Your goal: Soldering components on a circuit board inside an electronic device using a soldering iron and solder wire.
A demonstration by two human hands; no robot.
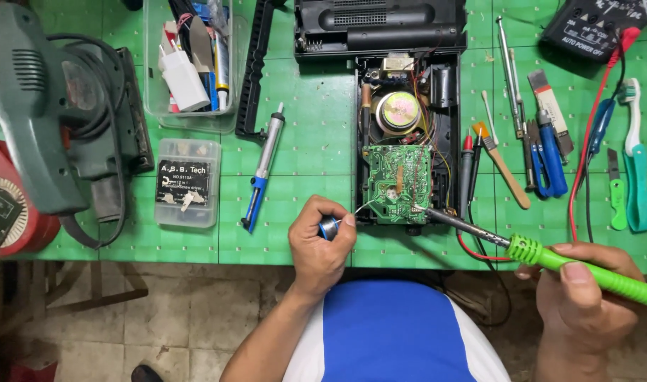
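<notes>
My right hand (581,297) grips a bright green soldering iron (585,269) whose metal tip rests on the lower right edge of a green circuit board (396,182). The board lies inside an opened black radio case (408,134), below a round speaker (398,112). My left hand (320,244) holds a small spool of solder (329,227); a thin wire runs from it to the board's lower left. Both hands sit at the near edge of the green cutting mat (302,155).
A blue desoldering pump (264,170) lies left of the radio, beside a clear small-parts box (187,182) and a plastic bin of items (192,64). A green power sander (61,120) fills the left. Pliers, brush, toothbrush, probes and a multimeter (592,28) lie right.
</notes>
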